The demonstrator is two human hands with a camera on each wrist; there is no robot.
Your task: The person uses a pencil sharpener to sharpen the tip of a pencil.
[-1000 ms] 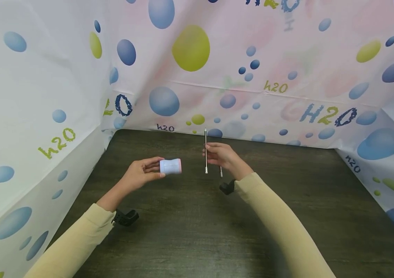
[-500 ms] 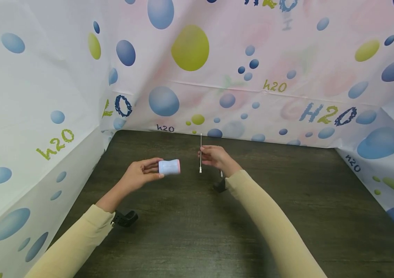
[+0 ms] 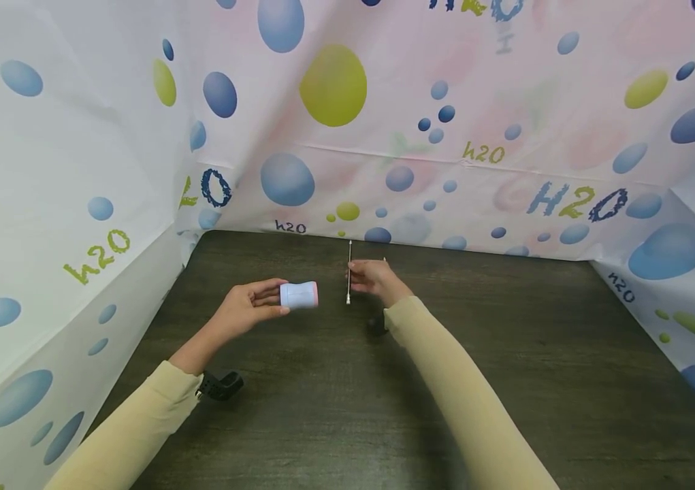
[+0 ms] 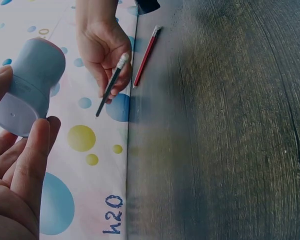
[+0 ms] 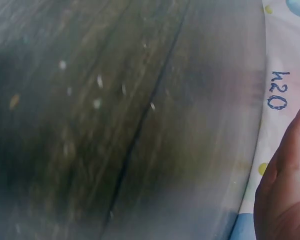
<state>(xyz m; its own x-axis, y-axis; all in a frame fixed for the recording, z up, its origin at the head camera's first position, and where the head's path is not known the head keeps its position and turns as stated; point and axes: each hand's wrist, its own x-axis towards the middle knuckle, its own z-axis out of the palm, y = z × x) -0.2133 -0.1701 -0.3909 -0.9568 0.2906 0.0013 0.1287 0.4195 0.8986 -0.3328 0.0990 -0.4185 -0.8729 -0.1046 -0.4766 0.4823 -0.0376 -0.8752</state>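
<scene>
My left hand (image 3: 248, 301) grips a small light-blue waisted cylinder (image 3: 299, 295) with a pink end, held sideways above the table. Seen from the left wrist, fingers and thumb lie around the cylinder (image 4: 35, 75), its wide pale end towards the camera. To its right, apart from it, my right hand (image 3: 374, 278) pinches a thin dark pencil (image 3: 349, 275). The pencil (image 4: 110, 87) has a white eraser, which points towards me. A red pencil (image 4: 146, 57) lies on the table beyond that hand, mostly hidden by it in the head view. Only part of the right hand (image 5: 285, 190) enters the right wrist view.
The dark wood-grain table (image 3: 322, 395) reaches back to a white sheet (image 3: 408, 102) printed with bubbles and lettering, which also walls in both sides. A black wrist device (image 3: 221, 386) sits on the left wrist.
My right hand with the dark pencil has moved left, closer to the cylinder, and slightly down in the head view. The left hand has stayed nearly still.
</scene>
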